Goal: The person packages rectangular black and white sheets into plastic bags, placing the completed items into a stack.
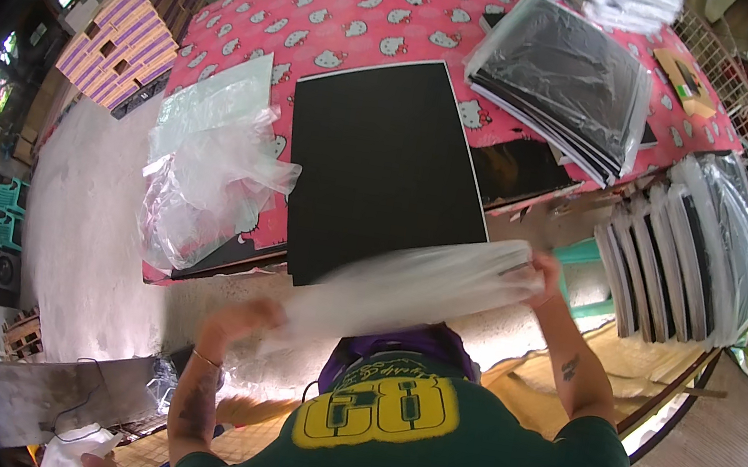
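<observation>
A clear plastic bag [415, 283], blurred by motion, stretches between my two hands over the near end of a large black board [385, 163]. My right hand [539, 277] is closed on the bag's right end. At its left end, my left hand [247, 319] grips the plastic, though its fingers are smeared. The board lies flat on the table, its pale edge showing along the right side. Left of it, several loose clear bags [209, 175] lie in a crumpled heap.
The table has a pink patterned cover [356, 28]. Bagged black boards [566, 79] are stacked at the far right, near a small cardboard box [685, 84]. More bagged boards [680, 255] stand on edge at the right. Purple-striped cartons [121, 46] are piled at the left.
</observation>
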`<state>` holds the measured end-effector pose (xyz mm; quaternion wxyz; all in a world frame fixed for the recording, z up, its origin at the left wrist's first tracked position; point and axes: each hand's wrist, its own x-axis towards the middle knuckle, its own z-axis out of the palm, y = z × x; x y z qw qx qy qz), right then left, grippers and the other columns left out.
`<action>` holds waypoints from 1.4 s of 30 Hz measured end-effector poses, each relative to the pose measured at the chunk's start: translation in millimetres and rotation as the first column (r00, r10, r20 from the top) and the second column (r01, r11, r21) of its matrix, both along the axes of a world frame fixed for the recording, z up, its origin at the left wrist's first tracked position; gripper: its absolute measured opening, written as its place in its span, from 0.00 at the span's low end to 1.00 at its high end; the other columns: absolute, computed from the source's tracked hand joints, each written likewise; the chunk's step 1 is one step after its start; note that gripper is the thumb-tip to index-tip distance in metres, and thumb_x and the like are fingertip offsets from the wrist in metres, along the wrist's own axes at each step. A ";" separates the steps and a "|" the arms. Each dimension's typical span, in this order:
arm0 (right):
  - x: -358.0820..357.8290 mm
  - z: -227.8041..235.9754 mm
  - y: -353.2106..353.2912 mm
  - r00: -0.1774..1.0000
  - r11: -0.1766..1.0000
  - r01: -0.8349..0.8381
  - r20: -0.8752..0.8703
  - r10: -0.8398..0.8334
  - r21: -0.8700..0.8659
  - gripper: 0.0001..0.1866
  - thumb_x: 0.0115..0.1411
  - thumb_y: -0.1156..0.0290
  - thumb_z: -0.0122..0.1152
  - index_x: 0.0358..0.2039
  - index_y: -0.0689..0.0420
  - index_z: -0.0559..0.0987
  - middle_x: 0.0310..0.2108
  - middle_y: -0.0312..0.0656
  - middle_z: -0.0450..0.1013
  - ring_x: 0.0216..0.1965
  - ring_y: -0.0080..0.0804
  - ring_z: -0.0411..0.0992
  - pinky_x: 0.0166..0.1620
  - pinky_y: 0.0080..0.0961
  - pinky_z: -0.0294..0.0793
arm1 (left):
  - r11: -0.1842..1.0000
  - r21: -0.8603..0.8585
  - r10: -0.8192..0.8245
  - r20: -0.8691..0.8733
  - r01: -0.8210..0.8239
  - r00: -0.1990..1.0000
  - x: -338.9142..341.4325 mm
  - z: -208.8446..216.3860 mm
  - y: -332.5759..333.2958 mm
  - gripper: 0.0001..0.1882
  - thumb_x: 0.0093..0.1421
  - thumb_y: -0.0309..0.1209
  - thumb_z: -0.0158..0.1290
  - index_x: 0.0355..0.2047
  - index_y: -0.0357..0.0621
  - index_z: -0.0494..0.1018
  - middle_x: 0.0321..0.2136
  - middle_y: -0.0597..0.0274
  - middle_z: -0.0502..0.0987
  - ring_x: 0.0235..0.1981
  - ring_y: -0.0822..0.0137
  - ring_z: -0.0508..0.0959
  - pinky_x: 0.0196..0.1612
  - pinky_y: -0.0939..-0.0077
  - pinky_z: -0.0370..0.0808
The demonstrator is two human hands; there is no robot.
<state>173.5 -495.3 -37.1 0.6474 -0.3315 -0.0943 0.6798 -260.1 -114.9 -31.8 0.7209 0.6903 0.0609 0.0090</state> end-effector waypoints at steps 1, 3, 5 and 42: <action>-2.1 15.2 -0.1 0.982 0.990 0.118 -0.155 -0.106 0.072 0.25 0.49 0.67 0.63 0.47 0.65 0.74 0.44 0.47 0.73 0.36 0.26 0.72 0.39 0.24 0.71 | 0.978 -0.131 -0.168 -0.055 0.160 0.984 0.9 -0.8 -3.2 0.22 0.63 0.39 0.45 0.46 0.28 0.69 0.30 0.51 0.75 0.40 0.58 0.78 0.41 0.65 0.77; -1.6 5.5 -13.3 0.990 0.971 -0.134 -0.009 0.138 0.200 0.25 0.49 0.69 0.62 0.48 0.65 0.73 0.46 0.46 0.73 0.42 0.29 0.73 0.46 0.27 0.71 | 0.979 -0.204 -0.041 -0.059 0.028 0.997 -2.8 13.6 -14.7 0.21 0.60 0.36 0.46 0.47 0.31 0.69 0.31 0.52 0.76 0.36 0.60 0.78 0.38 0.67 0.76; -23.6 -15.0 -29.3 0.940 0.947 -0.315 0.120 0.320 -0.059 0.21 0.49 0.74 0.59 0.45 0.66 0.74 0.40 0.41 0.73 0.39 0.26 0.71 0.43 0.24 0.70 | 0.919 -0.277 0.275 -0.058 -0.280 0.960 5.4 43.7 -24.2 0.20 0.58 0.33 0.46 0.48 0.33 0.68 0.31 0.52 0.76 0.33 0.61 0.77 0.35 0.68 0.75; -99.0 22.4 45.5 0.376 0.672 0.739 0.854 -0.359 -0.043 0.14 0.50 0.83 0.46 0.38 0.60 0.71 0.28 0.39 0.71 0.23 0.20 0.69 0.23 0.15 0.70 | 0.659 0.335 0.749 -0.208 -0.674 0.629 41.7 13.7 -44.3 0.22 0.51 0.17 0.50 0.49 0.37 0.65 0.31 0.51 0.76 0.29 0.61 0.77 0.31 0.68 0.73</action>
